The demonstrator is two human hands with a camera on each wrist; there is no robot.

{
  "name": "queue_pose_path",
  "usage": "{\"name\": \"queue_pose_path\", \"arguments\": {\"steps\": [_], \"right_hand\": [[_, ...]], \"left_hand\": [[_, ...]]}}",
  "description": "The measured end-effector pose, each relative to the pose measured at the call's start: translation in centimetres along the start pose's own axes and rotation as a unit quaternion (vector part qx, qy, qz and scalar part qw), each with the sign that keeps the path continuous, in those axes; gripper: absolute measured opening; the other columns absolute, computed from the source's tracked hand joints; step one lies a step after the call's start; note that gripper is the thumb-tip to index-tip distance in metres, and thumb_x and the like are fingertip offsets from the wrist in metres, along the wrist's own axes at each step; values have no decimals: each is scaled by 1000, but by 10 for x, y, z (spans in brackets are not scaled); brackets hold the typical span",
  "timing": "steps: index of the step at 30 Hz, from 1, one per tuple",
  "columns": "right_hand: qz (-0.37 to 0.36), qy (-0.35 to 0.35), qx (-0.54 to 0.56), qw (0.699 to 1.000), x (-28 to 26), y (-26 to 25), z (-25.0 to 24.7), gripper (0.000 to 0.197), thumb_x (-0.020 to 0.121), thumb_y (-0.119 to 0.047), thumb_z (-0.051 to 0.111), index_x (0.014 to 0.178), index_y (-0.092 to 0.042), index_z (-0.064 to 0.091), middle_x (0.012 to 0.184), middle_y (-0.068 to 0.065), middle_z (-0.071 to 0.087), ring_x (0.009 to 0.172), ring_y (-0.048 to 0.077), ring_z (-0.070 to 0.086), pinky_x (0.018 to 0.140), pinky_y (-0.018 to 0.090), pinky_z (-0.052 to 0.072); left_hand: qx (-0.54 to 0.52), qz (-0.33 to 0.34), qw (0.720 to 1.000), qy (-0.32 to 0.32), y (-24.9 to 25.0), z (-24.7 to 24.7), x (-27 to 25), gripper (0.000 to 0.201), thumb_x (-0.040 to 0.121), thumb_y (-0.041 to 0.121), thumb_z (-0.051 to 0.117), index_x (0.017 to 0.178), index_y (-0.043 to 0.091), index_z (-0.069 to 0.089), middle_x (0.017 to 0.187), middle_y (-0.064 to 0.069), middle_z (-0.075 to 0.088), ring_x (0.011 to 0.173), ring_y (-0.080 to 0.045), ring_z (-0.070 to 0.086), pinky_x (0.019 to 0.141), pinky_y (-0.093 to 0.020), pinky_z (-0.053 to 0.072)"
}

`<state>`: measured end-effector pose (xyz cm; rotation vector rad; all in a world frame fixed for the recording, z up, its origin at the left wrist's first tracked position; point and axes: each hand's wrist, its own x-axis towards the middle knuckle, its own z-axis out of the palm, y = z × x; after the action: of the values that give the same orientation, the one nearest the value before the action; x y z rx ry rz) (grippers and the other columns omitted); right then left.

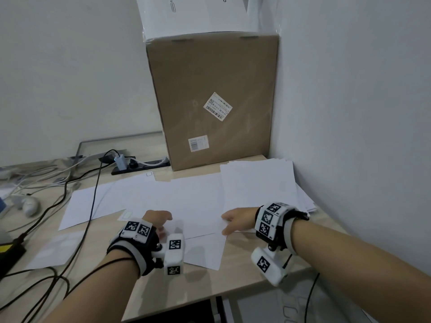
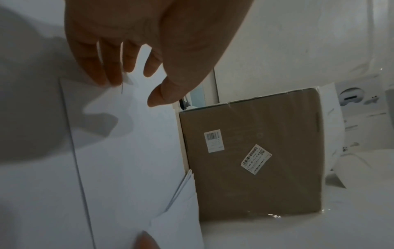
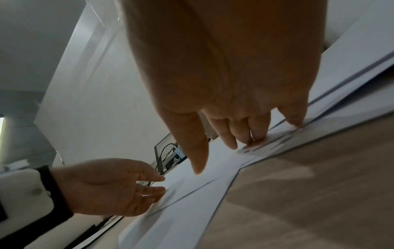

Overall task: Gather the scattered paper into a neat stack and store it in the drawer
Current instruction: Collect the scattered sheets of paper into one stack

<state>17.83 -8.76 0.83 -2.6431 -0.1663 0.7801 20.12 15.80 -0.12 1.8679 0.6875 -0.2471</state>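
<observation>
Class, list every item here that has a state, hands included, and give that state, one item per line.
Loose sheets: spread flat, overlapping across the desk, not yet gathered.
Paper pile: roughly stacked at the wall, edges fanned.
Left hand: fingers relaxed over a sheet, holding nothing.
Right hand: straight fingertips pressing a sheet's edge.
Cardboard box: closed, upright, wrapped in film.
Power strip: adapter and cables plugged in.
Drawer: not in view.

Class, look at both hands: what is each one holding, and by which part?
Nothing is held. The right hand presses fingertips on a paper sheet's edge; the left hand hovers open.
</observation>
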Motion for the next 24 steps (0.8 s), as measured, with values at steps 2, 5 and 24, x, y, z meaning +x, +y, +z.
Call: {"name": "queue_pose_path", "arguments": {"steps": [2,5,24], "right_hand": [[3,-12,-29,999,4,-1,4,15,90,-42,56,84,-39,43,92,-23,42,106,14,37,92,32,30],[-6,-22,-50,998,3,0,5,11,90,-35,57,86,-35,46,94,-19,46,101,14,36,89,33,32],[42,99,-58,993,-23,32,-9,91,76,-15,76,148,-13,20,148,5,34,129,25,44,102,36,43]], "left_hand": [[-25,-5,999,-25,1,0,-1,14,87,-1,59,80,-1,47,74,-12,45,66,-26,46,70,-35,39],[-9,-2,1000,-29,2,-1,-4,12,86,0,60,84,-1,49,73,-11,44,62,-24,45,63,-34,41],[83,42,996,-9,-31,-26,-17,19,84,-2,65,95,0,49,98,-16,55,88,-27,53,90,-39,50]]}}
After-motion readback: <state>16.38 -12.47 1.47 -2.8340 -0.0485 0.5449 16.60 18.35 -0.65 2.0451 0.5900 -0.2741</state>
